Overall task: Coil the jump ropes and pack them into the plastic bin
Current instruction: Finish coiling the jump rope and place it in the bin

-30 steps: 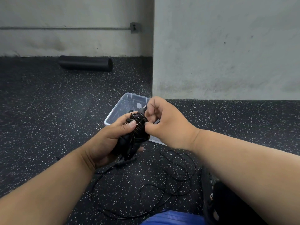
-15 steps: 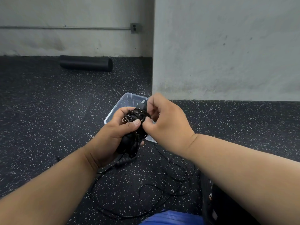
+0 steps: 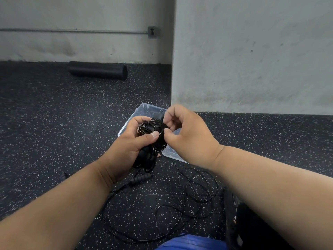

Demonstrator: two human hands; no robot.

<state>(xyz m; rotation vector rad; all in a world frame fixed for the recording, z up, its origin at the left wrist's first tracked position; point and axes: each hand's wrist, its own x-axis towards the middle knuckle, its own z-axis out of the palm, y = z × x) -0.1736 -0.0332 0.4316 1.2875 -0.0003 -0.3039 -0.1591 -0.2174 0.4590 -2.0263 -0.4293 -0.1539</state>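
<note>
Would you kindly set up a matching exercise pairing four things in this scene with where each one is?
Things:
1. coiled jump rope
2. plastic bin
3. foam roller
4. loose jump rope

Places:
A. lying by the far wall
B. sprawled on the floor below the forearms
C. held in both hands
D. on the floor just behind the hands

Pairs: 1-C, 2-D, 3-A, 4-B

Coiled jump rope point(image 3: 152, 130): thin glossy black cord, plastic-coated look, catches light. Loose rope on floor point(image 3: 194, 193) same shiny cord; its handle point(image 3: 141, 178) matt black, ribbed. Bin point(image 3: 144, 110) clear smooth plastic. Floor point(image 3: 54, 127) matt black rubber, white-speckled, grainy. Wall point(image 3: 252, 51) rough matt grey concrete. Roller point(image 3: 98, 70) matt black foam.
</note>
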